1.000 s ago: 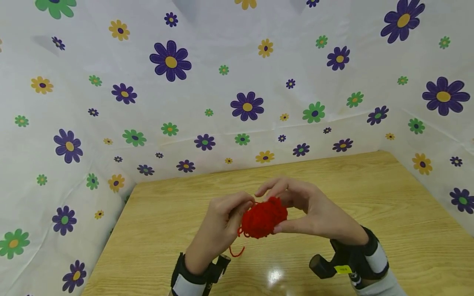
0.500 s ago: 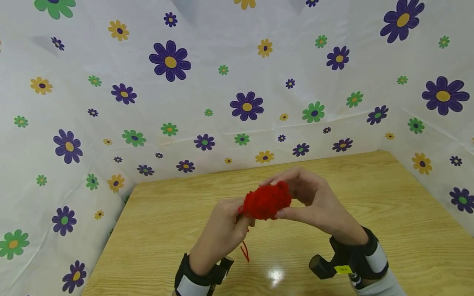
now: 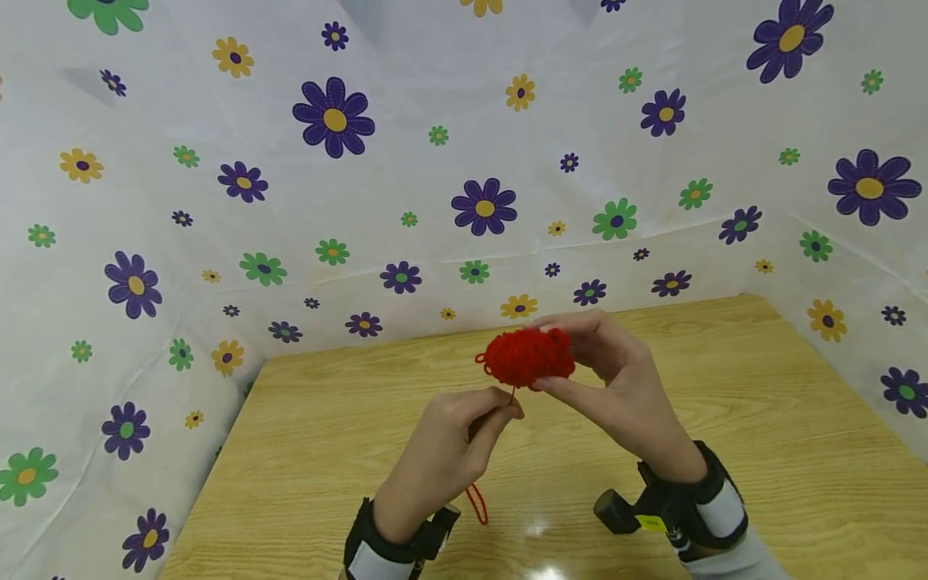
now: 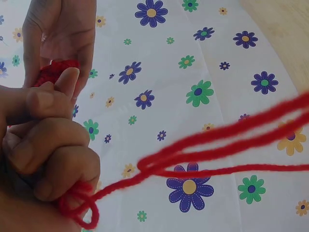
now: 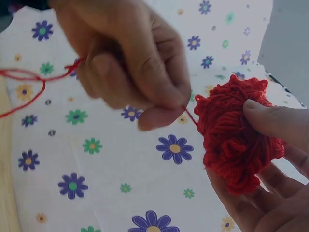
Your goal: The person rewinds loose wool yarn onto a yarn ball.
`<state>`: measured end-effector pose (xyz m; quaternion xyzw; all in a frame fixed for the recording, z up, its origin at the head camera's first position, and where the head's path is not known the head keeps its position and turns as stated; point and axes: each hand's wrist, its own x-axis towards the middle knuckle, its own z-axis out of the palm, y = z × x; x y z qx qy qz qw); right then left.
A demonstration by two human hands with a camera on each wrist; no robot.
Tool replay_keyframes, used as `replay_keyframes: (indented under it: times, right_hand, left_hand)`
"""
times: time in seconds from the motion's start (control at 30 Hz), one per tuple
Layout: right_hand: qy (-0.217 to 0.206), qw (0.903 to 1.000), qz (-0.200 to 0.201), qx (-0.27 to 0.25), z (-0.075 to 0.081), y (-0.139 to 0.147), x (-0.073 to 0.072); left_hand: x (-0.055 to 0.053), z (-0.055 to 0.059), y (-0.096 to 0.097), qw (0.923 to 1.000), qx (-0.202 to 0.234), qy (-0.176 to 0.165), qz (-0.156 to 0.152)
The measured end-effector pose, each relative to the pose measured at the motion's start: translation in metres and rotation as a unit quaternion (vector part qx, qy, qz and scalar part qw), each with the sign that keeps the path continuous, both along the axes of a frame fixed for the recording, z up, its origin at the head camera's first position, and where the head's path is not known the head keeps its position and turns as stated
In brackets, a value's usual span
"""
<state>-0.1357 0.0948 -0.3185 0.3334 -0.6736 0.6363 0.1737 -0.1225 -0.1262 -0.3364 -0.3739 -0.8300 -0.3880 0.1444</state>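
A ball of red yarn (image 3: 528, 357) is held above the table by my right hand (image 3: 616, 387), its thumb on the near side and fingers behind. In the right wrist view the yarn ball (image 5: 236, 135) shows loose loops at its ends. Just below and left of it, my left hand (image 3: 464, 439) pinches a strand that runs taut up to the ball. The left hand's other fingers curl in the left wrist view, with a small yarn loop (image 4: 79, 210) poking out beneath them. From there a doubled yarn tail (image 4: 222, 150) trails away; in the head view this tail (image 3: 477, 504) hangs below the hand.
A light wooden table (image 3: 326, 451) spreads under both hands. White cloth with purple, green and yellow flowers (image 3: 406, 161) walls it at the back and both sides. Each wrist wears a black strap with a camera, such as the right wrist camera (image 3: 616, 511).
My right hand has raised the yarn ball, farther from me. The left hand, earlier against the ball, now sits below it, with a short strand drawn out between them.
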Motion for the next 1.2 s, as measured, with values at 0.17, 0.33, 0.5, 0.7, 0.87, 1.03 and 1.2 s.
replay_keyframes:
  times: [0.17,0.33,0.5,0.7,0.87,1.03,1.2]
  right_hand:
    - [0.029,0.999,-0.032,0.013,0.0,-0.001,-0.002]
    - [0.061,0.9957,-0.059,0.036,-0.001,-0.002,-0.005]
    - [0.092,0.9862,-0.103,0.091,-0.004,-0.002,-0.009]
    - [0.116,0.9719,-0.127,0.161,-0.007,-0.003,-0.01]
    - [0.116,0.9609,-0.124,0.219,-0.008,-0.003,-0.012]
    - [0.075,0.9554,-0.096,0.269,-0.009,-0.002,-0.012]
    - [0.027,0.9545,-0.034,0.295,-0.008,-0.001,-0.011]
  left_hand:
    - [0.0,0.001,0.001,0.9997,0.019,-0.008,-0.015]
    - [-0.001,0.0,0.0,0.9991,0.037,0.002,-0.021]
    - [-0.002,0.0,-0.002,0.9984,0.052,0.009,-0.019]
    - [-0.002,0.0,-0.004,0.9982,0.055,0.023,-0.01]
    - [-0.001,0.0,-0.006,0.9976,0.054,0.043,-0.002]
    - [-0.002,0.001,-0.01,0.9959,0.051,0.073,0.015]
    - [-0.003,0.001,-0.011,0.9942,0.046,0.092,0.032]
